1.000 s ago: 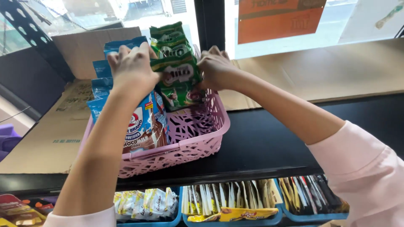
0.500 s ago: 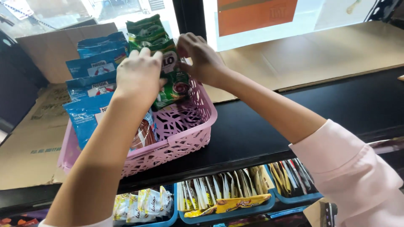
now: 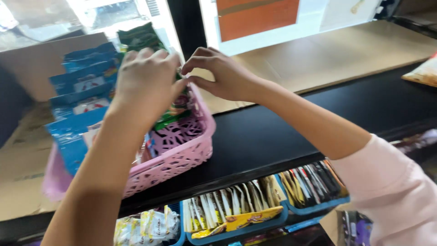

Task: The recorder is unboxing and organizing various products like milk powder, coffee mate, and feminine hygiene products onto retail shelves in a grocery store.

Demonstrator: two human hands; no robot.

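The green sachets (image 3: 154,68) are held upright at the back of the pink basket (image 3: 182,155) on the black shelf (image 3: 282,132), beside the blue packets (image 3: 77,105). They are pinched from both sides, the left hand (image 3: 145,84) and right hand (image 3: 223,75) each closed on them, so that the row is kept from toppling.

Basket (image 3: 182,155) sits on the shelf (image 3: 282,132), left end. Packets (image 3: 77,105) stand in the basket, left side; sachet stack (image 3: 150,45) to their right. Below the shelf: trays (image 3: 236,214) of sachets in a row. Cardboard (image 3: 327,54) lies behind the shelf.
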